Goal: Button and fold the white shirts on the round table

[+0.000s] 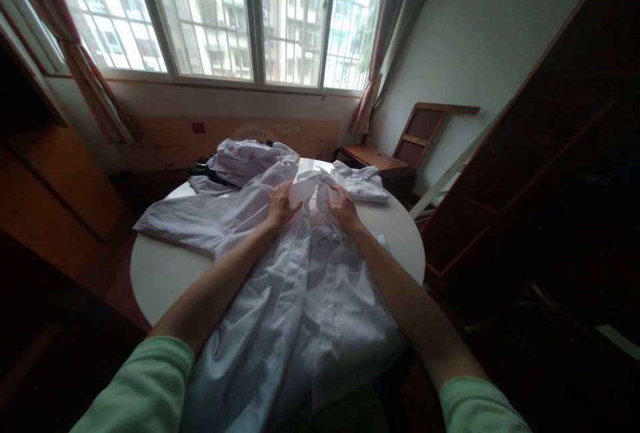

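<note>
A white button-up shirt point(260, 300) lies spread over the round table, its collar toward the window and its hem hanging over the near edge. One sleeve stretches out to the left. The front is unbuttoned, with the two button edges apart. My left hand point(283, 206) is closed on the left side of the collar point(303, 190). On the other side, my right hand point(343, 208) pinches the right part of the collar between thumb and fingers. Some fingertips are hidden behind the cloth.
A heap of white clothes point(250, 160) with something dark under it lies at the table's far left. A folded white shirt point(363, 183) is at the far right. The white table point(165, 280) has a round edge. Beyond it stand a wooden chair point(380, 158) and a window point(210, 13).
</note>
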Available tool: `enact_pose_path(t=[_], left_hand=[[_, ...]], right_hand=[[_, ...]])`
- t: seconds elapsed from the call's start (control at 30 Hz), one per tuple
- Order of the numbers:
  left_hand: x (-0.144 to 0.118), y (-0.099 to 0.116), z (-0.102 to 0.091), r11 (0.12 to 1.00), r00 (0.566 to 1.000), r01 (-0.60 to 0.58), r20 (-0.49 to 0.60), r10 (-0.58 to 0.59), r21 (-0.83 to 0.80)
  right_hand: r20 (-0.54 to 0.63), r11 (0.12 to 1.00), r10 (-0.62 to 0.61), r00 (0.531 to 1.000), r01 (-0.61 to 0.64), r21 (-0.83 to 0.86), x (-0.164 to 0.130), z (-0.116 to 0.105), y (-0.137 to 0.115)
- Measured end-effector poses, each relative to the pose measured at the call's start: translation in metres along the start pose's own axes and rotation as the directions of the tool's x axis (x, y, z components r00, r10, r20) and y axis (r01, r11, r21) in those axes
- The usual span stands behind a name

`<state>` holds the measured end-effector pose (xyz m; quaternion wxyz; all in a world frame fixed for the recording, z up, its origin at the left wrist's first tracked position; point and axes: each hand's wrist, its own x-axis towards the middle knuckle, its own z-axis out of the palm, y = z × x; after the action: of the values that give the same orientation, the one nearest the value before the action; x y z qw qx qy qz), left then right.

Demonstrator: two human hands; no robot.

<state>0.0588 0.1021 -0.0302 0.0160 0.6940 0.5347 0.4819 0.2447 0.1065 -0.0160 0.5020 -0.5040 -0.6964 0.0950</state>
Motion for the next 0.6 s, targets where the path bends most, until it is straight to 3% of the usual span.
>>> enact_pose_path(t=[0.2, 0.37, 0.43, 0.6], left_hand=[[-0.001, 0.009, -0.002, 0.994, 0.989, -0.052, -0.144, 0.038, -0.097], [-0.003, 0.019, 0.001, 0.962, 0.997, -0.020, 0.064, 0.039, -0.272], [-0.005, 0.021, 0.001, 0.949, 0.996, -0.007, 0.087, 0.036, -0.315], [-0.007, 0.023, -0.001, 0.945, 0.982, 0.069, 0.186, -0.009, -0.320]], right_hand=[[-0.164, 0.995, -0.037, 0.986, 0.022, -0.095, -0.005, -0.011, -0.014], [0.094, 0.987, -0.024, 0.995, 0.038, -0.155, -0.011, -0.018, -0.027], [0.171, 0.979, -0.030, 0.985, 0.063, -0.192, -0.013, -0.017, -0.028], [0.212, 0.967, -0.015, 0.977, 0.068, -0.246, -0.013, -0.012, -0.024]])
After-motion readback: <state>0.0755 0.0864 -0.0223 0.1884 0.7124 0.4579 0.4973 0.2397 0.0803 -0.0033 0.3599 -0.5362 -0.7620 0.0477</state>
